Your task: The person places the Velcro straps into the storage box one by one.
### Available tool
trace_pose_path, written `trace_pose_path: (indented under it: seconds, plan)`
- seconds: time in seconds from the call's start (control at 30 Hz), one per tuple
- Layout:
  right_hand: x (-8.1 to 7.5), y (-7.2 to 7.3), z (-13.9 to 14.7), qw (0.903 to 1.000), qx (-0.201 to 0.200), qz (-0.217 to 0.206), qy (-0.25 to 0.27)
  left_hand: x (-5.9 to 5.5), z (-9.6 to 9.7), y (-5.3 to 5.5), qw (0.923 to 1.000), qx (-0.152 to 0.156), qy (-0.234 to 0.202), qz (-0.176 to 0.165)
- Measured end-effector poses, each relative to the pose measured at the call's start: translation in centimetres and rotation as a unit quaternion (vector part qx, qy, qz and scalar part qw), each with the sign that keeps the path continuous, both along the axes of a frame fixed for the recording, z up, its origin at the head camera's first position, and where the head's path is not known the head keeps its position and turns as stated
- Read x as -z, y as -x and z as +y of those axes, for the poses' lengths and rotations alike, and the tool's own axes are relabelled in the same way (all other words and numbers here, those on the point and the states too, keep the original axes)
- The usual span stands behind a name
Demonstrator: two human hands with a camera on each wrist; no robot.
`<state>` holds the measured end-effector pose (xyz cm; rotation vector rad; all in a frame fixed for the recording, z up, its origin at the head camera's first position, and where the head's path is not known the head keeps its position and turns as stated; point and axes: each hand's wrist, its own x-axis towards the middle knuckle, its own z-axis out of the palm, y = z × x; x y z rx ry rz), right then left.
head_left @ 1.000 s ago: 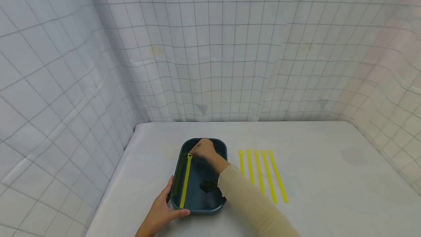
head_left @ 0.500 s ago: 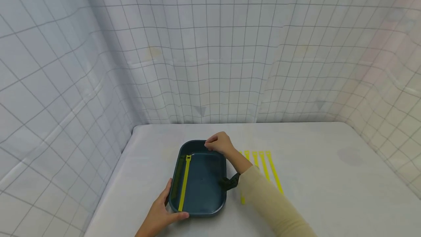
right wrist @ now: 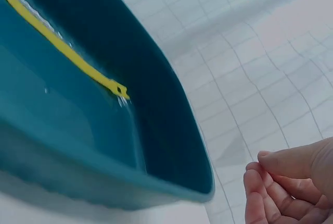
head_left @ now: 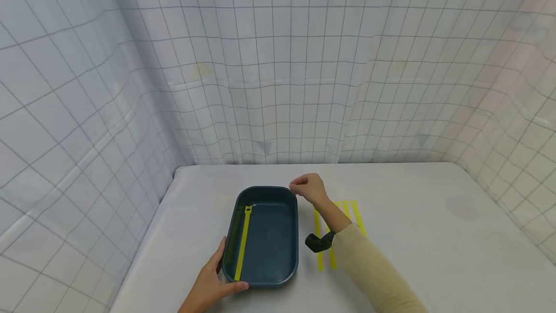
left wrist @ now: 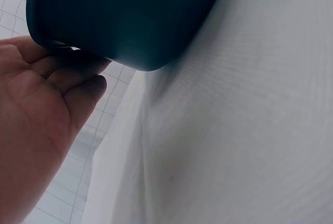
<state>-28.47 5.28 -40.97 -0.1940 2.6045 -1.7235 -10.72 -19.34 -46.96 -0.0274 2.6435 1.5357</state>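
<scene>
In the head view a dark teal tray sits on the white table. One flat yellow cable strap with a slotted head lies lengthwise inside, along its left side. My left hand holds the tray's near left corner, thumb at the front rim and fingers along the left wall. Just off the far right corner is my right hand, with nothing in it; its fingers are loosely curled and the thumb meets the fingertips in the right wrist view. Several more yellow straps lie side by side, partly hidden under the right forearm.
A black device on the right wrist hangs over the straps. White gridded cloth walls the table at the back and sides. The right sleeve crosses the near right part of the table.
My right hand has lifted away from the strap's head inside the tray and moved right, past the rim. The left hand keeps its hold; the strap stays in place.
</scene>
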Motion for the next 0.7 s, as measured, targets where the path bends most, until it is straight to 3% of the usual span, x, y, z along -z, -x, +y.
trace_pose_path:
  seconds: [0.7]
  plan:
    - [3.4, 1.3, 4.3, 0.9902, 0.094, -0.103, -0.01, 0.0, -0.1, -0.1, 0.9998, 0.0, -0.016, -0.009]
